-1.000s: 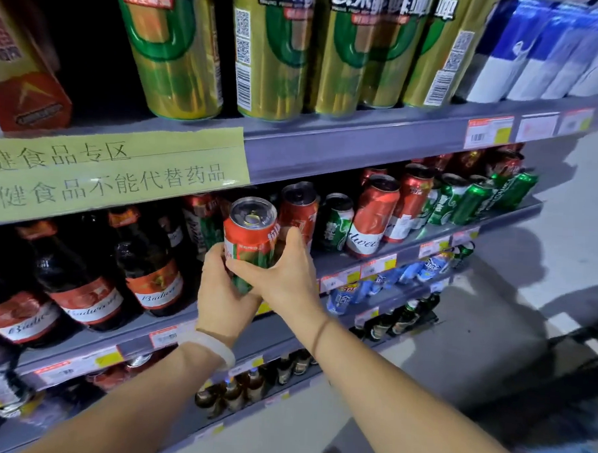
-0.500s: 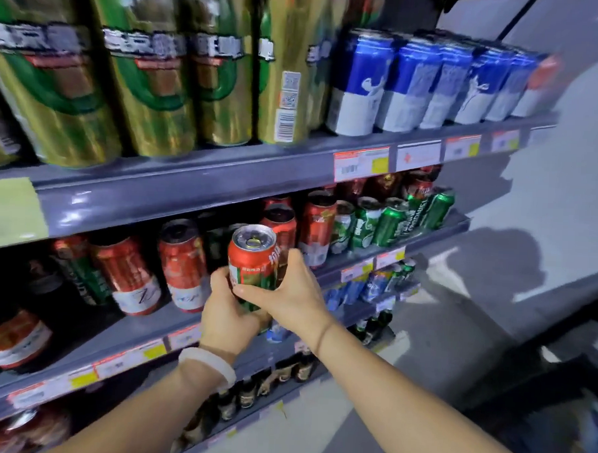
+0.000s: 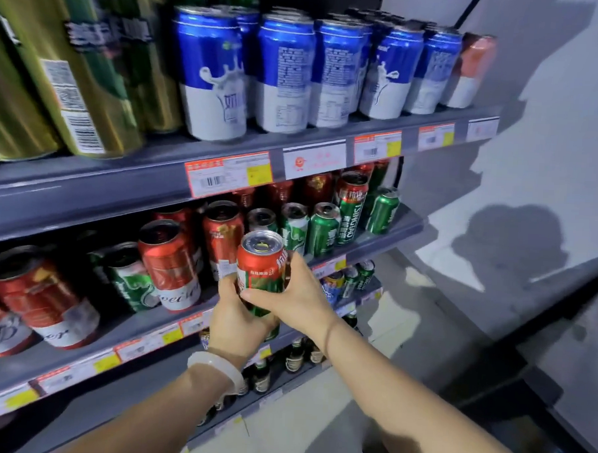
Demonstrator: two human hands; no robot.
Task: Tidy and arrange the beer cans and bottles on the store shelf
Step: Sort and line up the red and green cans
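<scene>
A red and green beer can (image 3: pixel 261 265) stands upright in front of the middle shelf (image 3: pixel 155 336), held by both hands. My left hand (image 3: pixel 233 321) wraps its lower left side; my right hand (image 3: pixel 298 298) grips its right side and front. Behind it on the shelf stand red cans (image 3: pixel 167 261) to the left and green cans (image 3: pixel 323 229) to the right, with a taller red and green can (image 3: pixel 350 208) among the green ones.
Blue and white cans (image 3: pixel 283 75) and tall gold and green cans (image 3: pixel 81 80) fill the upper shelf. Bottles (image 3: pixel 293 358) and small cans (image 3: pixel 350 280) sit on the lower shelves. The shelf ends at the right, beside a grey floor (image 3: pixel 496 235).
The view has swung to the right along the shelf. Both hands keep hold of the red and green can and have carried it rightward, from beside the bottles to near the green cans.
</scene>
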